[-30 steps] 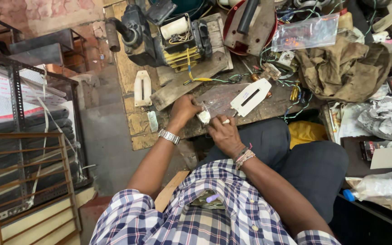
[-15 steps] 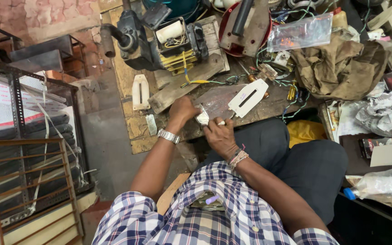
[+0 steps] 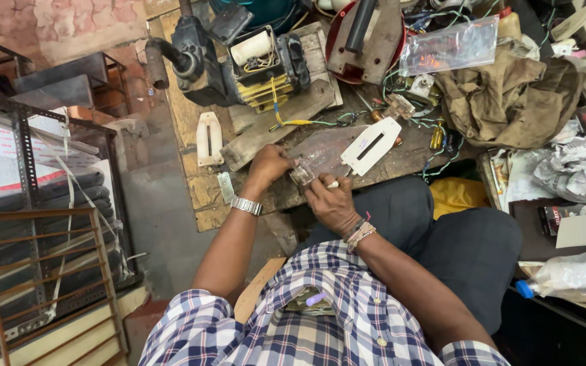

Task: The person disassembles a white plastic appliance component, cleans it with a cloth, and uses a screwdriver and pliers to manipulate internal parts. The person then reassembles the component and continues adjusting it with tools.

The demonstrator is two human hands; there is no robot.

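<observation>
Brick wall in faded pink (image 3: 69, 27) filled the top left of your view, and below it a grey concrete floor (image 3: 150, 203) ran down between a slotted metal rack (image 3: 28, 169) on your left and the work surface ahead. That surface was a worn wooden bench of rough planks (image 3: 191, 135), scarred and stained, crowded to its edges. On its far side lay a black electric motor with exposed yellow and cream windings (image 3: 239, 57), and beside that a red rounded appliance shell (image 3: 374, 34). To your right a crumpled brown cloth (image 3: 510, 95) sat under a clear plastic bag (image 3: 452, 44), with crinkled plastic wrapping (image 3: 578, 169) further right. A grey wooden block (image 3: 279, 125) lay slantwise across the planks, tangled coloured wires (image 3: 320, 122) trailing past it. A white slotted plastic plate (image 3: 371, 146) rested just beyond your hands, and a second cream slotted plate (image 3: 209, 137) lay apart on the left.

Your left hand (image 3: 269, 166), steel watch at the wrist, was closed around a small clear plastic part (image 3: 302, 175) at the near edge of the bench, above your lap. Your right hand (image 3: 334, 203) was closed on a thin white-tipped tool (image 3: 334, 184), its tip meeting that part.
</observation>
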